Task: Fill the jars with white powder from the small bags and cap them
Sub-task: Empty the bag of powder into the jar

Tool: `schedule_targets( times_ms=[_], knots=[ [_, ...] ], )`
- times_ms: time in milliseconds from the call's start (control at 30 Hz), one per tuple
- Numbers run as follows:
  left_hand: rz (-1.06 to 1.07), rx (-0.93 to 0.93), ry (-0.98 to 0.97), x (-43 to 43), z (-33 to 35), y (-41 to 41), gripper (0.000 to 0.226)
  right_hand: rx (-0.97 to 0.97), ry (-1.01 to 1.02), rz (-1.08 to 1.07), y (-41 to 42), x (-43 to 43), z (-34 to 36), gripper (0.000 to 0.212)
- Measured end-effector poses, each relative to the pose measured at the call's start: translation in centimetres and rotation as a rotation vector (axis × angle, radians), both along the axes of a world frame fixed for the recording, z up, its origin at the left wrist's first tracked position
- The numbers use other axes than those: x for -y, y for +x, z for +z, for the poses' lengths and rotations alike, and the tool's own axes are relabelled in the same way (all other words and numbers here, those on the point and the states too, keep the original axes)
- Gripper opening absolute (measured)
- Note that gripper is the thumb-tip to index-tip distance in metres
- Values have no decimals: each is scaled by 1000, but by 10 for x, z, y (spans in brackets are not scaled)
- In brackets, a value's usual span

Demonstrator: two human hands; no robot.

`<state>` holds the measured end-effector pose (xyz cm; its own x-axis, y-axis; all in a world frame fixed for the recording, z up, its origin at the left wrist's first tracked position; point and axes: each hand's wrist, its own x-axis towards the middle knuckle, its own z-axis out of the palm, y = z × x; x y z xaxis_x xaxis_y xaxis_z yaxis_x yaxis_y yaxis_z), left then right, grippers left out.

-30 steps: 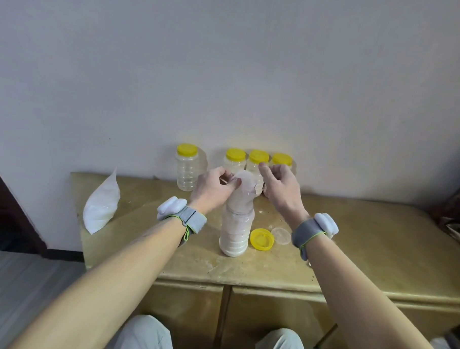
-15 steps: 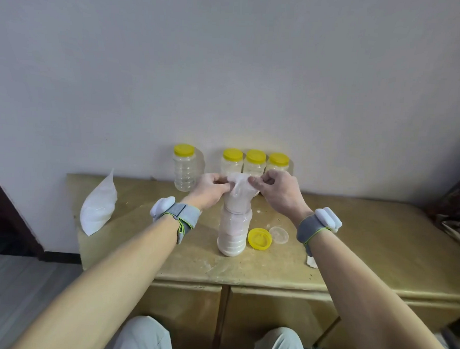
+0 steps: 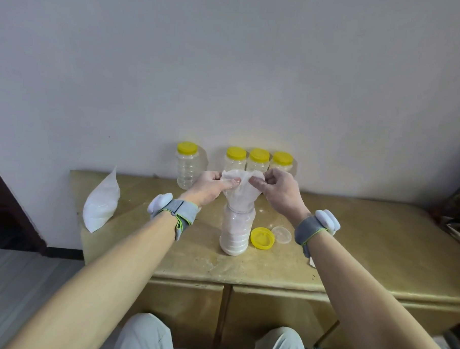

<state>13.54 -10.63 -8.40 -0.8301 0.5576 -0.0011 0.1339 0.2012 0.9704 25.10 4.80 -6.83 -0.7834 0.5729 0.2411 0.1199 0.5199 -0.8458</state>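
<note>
Full bag (image 3: 101, 203): white, stands leaning at the cabinet top's left end, pointed tip up.
Lone capped jar (image 3: 187, 166): clear, yellow cap, upright at the back by the wall, just behind the left hand.
Left hand (image 3: 210, 186): thumb and fingers pinch the left upper corner of the small bag.
Small bag (image 3: 240, 193): upside down over the open jar, long axis vertical, mouth pointing down into the jar's neck, closed end up and stretched wide between both hands.
Open jar (image 3: 235, 230): upright near the middle of the cabinet top, long axis vertical, mouth up; white powder shows through its wall.
Three capped jars (image 3: 258, 159): a row against the wall, behind the bag.
Yellow lid (image 3: 262, 237): lies just right of the open jar, hollow side up.
Clear disc (image 3: 281, 234): flat, touching or just beside the lid.
Right hand (image 3: 278, 192): fingers curled, pinching the bag's right upper corner.
Cabinet top (image 3: 378, 246): yellowish, dusted with powder.
</note>
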Motion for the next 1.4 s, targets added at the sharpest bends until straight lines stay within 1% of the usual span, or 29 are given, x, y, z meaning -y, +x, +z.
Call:
schedule_targets(
  times_ms=[67,100,133,167,200,233,300,367,433,467,500,567,600,633,667,733,800,833,900,967,1033,1100,1133,1200,1267,1333,1400],
  knots=[
    [25,-28,-14,1,-2,0,21,12,-54,47,0,1,-1,28],
    [69,-44,0,2,-3,-1,26,8,-86,40,-1,1,-1,34],
    [109,-50,16,2,-3,-1,29,-5,-97,-10,0,1,-2,40],
    [136,-47,30,2,-4,-2,30,-40,-80,-85,2,2,-3,41],
    [144,-33,37,1,-3,-1,31,-80,-48,-148,4,2,-4,37],
    [130,-2,44,0,-2,0,33,-103,-21,-163,5,3,-4,32],
    [74,98,74,-1,0,4,41,-32,13,-34,5,7,-3,25],
    [-4,203,113,0,6,9,49,81,59,96,2,11,-3,26],
    [-96,296,132,0,8,12,57,73,85,87,-2,11,-4,18],
    [-120,332,139,1,9,13,55,52,92,61,-4,11,-4,14],
    [-119,369,150,1,9,13,49,37,83,46,-5,11,-4,12],
    [-87,443,164,3,8,11,41,19,27,54,-8,11,-7,10],
    [-59,437,150,3,7,11,34,13,7,64,-8,11,-8,10],
    [-48,371,107,2,6,10,25,16,-6,74,-7,11,-9,10],
    [-55,253,31,2,5,10,16,30,-6,92,-6,13,-8,10],
    [-89,15,-89,0,0,9,12,53,29,128,-4,15,-7,11],
    [-62,-95,-132,-2,-4,6,5,39,46,81,-4,13,-6,9],
    [-20,-127,-143,-2,-5,4,6,23,44,29,-3,10,-6,7],
    [68,-182,-154,-1,-7,-2,14,-9,53,-75,0,1,-6,8],
    [118,-232,-178,1,-6,-3,19,19,108,-67,3,-4,-6,8],
    [118,-284,-211,0,-4,-2,20,21,119,-40,4,-3,-6,5],
    [115,-301,-221,-3,-2,0,21,-37,111,-108,2,-4,-4,7],
    [116,-293,-231,-3,0,2,22,-26,116,-113,2,-4,-4,8],
    [65,-269,-232,-6,-1,3,19,86,137,-16,2,0,-3,13],
    [5,-240,-198,-8,-4,2,4,133,119,20,1,2,-8,18],
    [27,-243,-175,-8,-4,2,8,74,85,-55,1,2,-9,20],
    [108,-291,-181,-4,-1,3,11,-11,70,-102,2,3,-10,16]
  ],
)
